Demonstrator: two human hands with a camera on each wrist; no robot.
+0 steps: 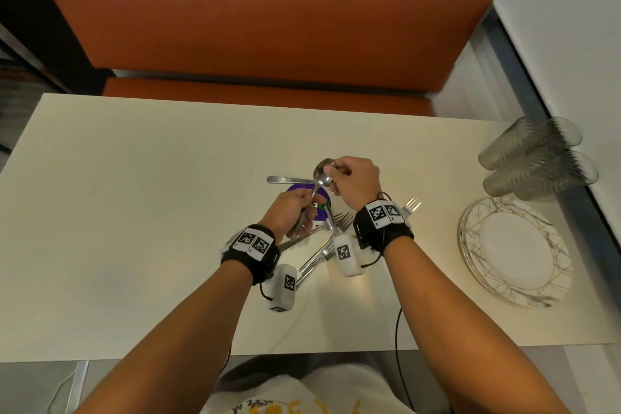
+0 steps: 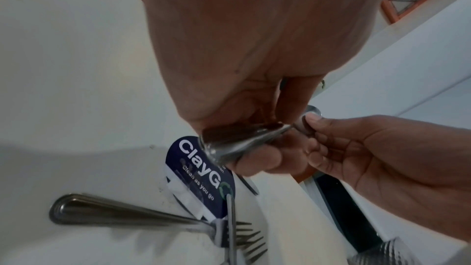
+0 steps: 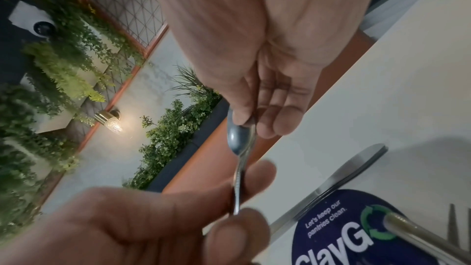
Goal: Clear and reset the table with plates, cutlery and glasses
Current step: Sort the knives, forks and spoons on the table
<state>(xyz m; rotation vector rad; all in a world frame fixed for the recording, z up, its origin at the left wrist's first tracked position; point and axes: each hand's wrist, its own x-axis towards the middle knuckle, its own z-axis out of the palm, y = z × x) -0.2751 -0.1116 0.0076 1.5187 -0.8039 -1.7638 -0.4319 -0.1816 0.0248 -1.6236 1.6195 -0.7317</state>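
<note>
Steel spoons (image 1: 323, 174) are held stacked together above the middle of the white table (image 1: 134, 212). My left hand (image 1: 304, 203) grips their handles (image 2: 242, 144). My right hand (image 1: 334, 175) pinches the spoon bowls (image 3: 241, 138) between thumb and fingers; the left wrist view shows it at the spoon tip (image 2: 312, 113). Below the hands, forks (image 1: 339, 220) and a table knife (image 1: 285, 179) lie around a round purple ClayGo sticker (image 2: 201, 170). One more fork (image 1: 412, 204) lies behind my right wrist. A stack of marbled plates (image 1: 514, 252) and ribbed glasses (image 1: 534, 158) stand at the table's right edge.
An orange padded bench (image 1: 255, 17) runs along the table's far side. A white wall and a grey strip (image 1: 537, 84) border the right side, close to the glasses. Cables hang from my wrist cameras over the near table edge (image 1: 398, 329).
</note>
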